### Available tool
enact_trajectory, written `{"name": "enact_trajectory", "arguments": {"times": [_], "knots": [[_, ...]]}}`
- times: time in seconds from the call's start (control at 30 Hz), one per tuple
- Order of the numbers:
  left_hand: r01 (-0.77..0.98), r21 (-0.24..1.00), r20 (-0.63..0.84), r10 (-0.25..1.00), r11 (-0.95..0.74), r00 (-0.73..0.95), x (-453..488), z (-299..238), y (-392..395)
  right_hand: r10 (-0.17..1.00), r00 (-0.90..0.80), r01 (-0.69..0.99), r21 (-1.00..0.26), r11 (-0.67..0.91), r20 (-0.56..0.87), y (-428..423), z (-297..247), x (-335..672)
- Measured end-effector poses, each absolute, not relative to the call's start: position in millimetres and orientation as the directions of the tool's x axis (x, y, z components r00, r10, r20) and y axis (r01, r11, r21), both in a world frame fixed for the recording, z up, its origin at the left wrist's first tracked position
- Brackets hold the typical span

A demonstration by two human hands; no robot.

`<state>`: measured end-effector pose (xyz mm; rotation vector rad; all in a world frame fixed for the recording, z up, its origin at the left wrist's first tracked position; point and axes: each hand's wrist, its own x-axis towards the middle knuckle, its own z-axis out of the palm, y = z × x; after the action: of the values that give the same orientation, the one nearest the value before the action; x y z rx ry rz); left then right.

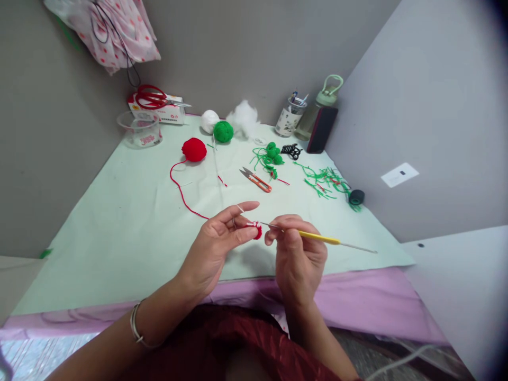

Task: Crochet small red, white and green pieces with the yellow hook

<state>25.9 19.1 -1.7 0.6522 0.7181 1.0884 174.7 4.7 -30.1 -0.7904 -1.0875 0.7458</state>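
Note:
Pinched between the thumb and fingers of my left hand [214, 243] is a small red and white crochet piece [257, 231]. A white strand runs over my left index finger. My right hand [299, 254] grips a crochet hook [319, 237] with a yellow handle, its thin metal tip pointing left at the top edge of the piece. Whether the tip is inside a stitch, I cannot tell. From the red yarn ball [194, 150], a red strand curves across the table to my left hand. A white yarn ball [209, 121] sits by a green yarn ball [223, 132] farther back.
Orange thread snips [256, 180] lie beyond my hands, near green crocheted pieces [273, 152]. Green yarn scraps [325, 180] and a black roll [356, 197] are at right. A phone [323, 130] leans on a bottle [309, 119]. Red scissors [153, 97] rest on a box behind a plastic tub [141, 132].

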Motion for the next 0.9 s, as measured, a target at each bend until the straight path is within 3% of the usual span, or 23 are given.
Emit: {"name": "enact_trajectory", "arguments": {"times": [0.27,0.37,0.53,0.73,0.9], "knots": [[-0.579,0.628,-0.228,0.834,0.52,0.503,19,-5,22,0.895,0.279,-0.271,-0.866,0.421,0.348,8,-23,184],[-0.57,0.67,-0.214,0.859,0.476,0.466,23,-6,21,0.919,0.244,-0.302,-0.876,0.376,0.31,9,-23,183],[-0.511,0.812,-0.139,0.944,0.281,0.298,34,-7,16,0.862,0.231,-0.087,-0.873,0.48,0.451,6,-29,176],[-0.49,0.839,-0.103,0.954,0.235,0.281,33,-6,15,0.837,0.203,0.119,-0.862,0.493,0.508,3,-27,177],[-0.492,0.841,-0.1,0.958,0.226,0.268,31,-5,19,0.828,0.195,0.146,-0.85,0.505,0.526,1,-27,178]]}}
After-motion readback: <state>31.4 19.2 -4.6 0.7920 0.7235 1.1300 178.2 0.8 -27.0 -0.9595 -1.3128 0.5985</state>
